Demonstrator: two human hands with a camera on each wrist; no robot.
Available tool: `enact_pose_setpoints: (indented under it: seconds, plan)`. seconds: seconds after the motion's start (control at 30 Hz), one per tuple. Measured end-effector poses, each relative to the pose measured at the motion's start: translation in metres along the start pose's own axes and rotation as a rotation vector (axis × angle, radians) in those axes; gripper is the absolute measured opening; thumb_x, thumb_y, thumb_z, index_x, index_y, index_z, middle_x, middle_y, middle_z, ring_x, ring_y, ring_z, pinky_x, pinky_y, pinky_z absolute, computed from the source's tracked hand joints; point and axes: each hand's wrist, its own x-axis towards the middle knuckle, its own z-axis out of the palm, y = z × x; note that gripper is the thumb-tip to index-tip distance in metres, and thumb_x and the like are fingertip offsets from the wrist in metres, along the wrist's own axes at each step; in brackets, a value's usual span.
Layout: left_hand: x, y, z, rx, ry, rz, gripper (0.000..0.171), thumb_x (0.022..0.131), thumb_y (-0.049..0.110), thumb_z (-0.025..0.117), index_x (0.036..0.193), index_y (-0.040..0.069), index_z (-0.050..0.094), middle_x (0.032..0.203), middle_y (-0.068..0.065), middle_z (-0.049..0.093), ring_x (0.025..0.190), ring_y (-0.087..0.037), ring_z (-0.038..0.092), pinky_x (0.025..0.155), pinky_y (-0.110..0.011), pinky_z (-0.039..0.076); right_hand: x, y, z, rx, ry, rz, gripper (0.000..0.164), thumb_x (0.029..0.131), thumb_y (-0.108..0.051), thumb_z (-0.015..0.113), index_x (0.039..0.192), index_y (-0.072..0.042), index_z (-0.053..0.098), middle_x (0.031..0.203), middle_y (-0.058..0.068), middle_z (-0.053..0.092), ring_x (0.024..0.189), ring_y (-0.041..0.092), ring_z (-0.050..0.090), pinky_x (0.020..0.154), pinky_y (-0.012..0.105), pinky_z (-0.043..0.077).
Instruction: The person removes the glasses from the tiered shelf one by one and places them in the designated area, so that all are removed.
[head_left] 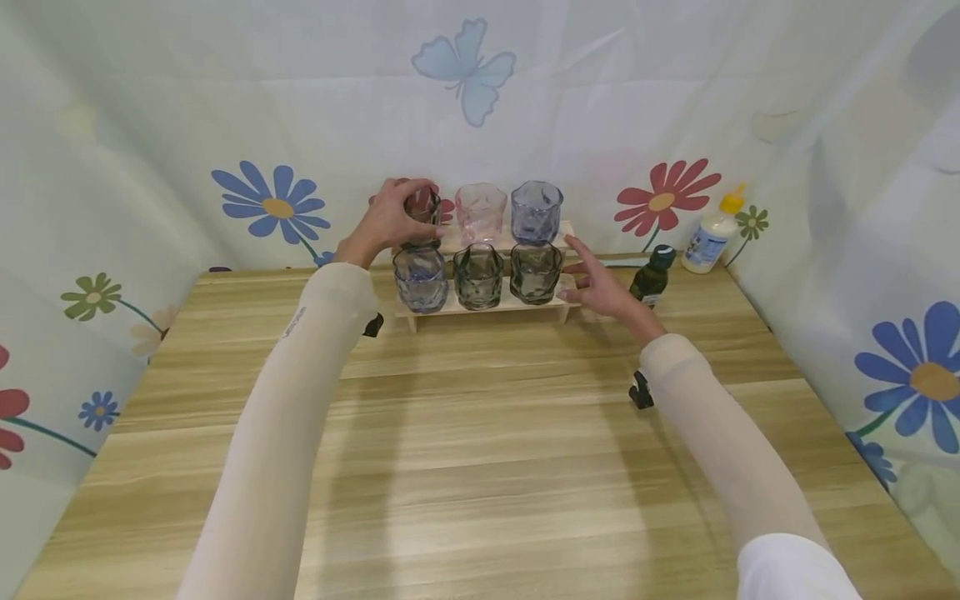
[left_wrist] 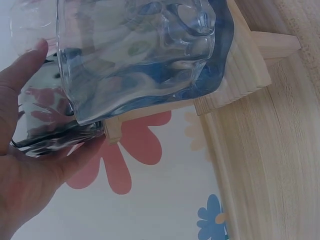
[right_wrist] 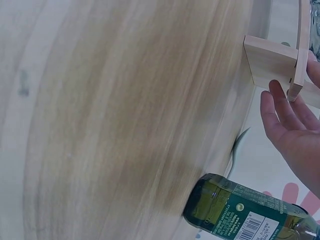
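L hand (head_left: 386, 218): clamped on dark glass (head_left: 423, 206), top-ctr of frame, L end of rack's (right_wrist: 272, 57) upper tier
R hand (head_left: 603, 287): fingers loosely spread, rack's R end
Risk: tilt could clip front blue glass (head_left: 422, 285); tight gaps
In way: pink glass (head_left: 481, 212) alongside; green bottle (head_left: 656, 273) nr R hand, white bottle (head_left: 708, 242) upper R

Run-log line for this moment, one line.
left hand: gripping dark glass, upper left of rack | right hand: at rack's right end | other glasses: five, on rack | green bottle: rightward

Glossy glass tumblers (head_left: 478, 279), matt wooden rack (left_wrist: 245, 70)
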Motion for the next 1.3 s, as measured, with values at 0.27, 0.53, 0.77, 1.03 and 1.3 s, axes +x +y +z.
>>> enact_pose_setpoints:
  seconds: [0.27,0.53,0.77,1.03,1.3]
  plan:
    - [0.000,-0.002,0.001,-0.010,0.022,0.039,0.072,0.083,0.029,0.082,0.146,0.016,0.050,0.141,-0.020,0.046,0.121,-0.036,0.041,0.105,-0.058,0.032,0.000,-0.001,0.000,-0.010,-0.003,0.004,0.095,0.097,-0.007,0.064,0.162,-0.032,-0.001,0.157,0.029,0.031,0.131,0.051,0.048,0.107,0.061,0.040]
    - [0.000,-0.006,0.002,-0.028,0.031,0.063,0.074,0.084,0.028,0.081,0.149,0.013,0.048,0.135,-0.020,0.049,0.115,-0.036,0.044,0.101,-0.055,0.038,0.002,0.002,0.002,-0.002,-0.001,0.003,0.095,0.096,-0.006,0.064,0.162,-0.032,0.000,0.158,0.028,0.030,0.132,0.049,0.047,0.108,0.061,0.039]
    - [0.000,-0.006,-0.001,-0.047,0.038,0.070,0.071,0.084,0.028,0.082,0.146,0.014,0.051,0.136,-0.020,0.050,0.114,-0.036,0.046,0.099,-0.053,0.040,0.003,0.001,0.002,0.004,0.003,-0.011,0.095,0.096,-0.006,0.065,0.162,-0.030,0.002,0.160,0.026,0.028,0.130,0.049,0.050,0.106,0.060,0.041]
    - [-0.002,-0.005,-0.007,-0.037,0.062,0.052,0.078,0.082,0.026,0.083,0.150,0.014,0.046,0.144,-0.021,0.043,0.125,-0.038,0.046,0.105,-0.052,0.041,0.003,-0.001,0.001,0.005,0.006,-0.013,0.096,0.095,-0.006,0.066,0.162,-0.031,0.002,0.156,0.028,0.033,0.127,0.050,0.052,0.107,0.060,0.041]
    - [-0.011,-0.009,-0.017,-0.011,0.109,0.080,0.077,0.083,0.026,0.083,0.150,0.014,0.046,0.138,-0.022,0.044,0.116,-0.038,0.049,0.101,-0.052,0.042,0.001,0.000,0.001,-0.008,0.014,-0.007,0.096,0.095,-0.006,0.066,0.162,-0.031,0.002,0.156,0.029,0.034,0.126,0.051,0.053,0.105,0.060,0.041]
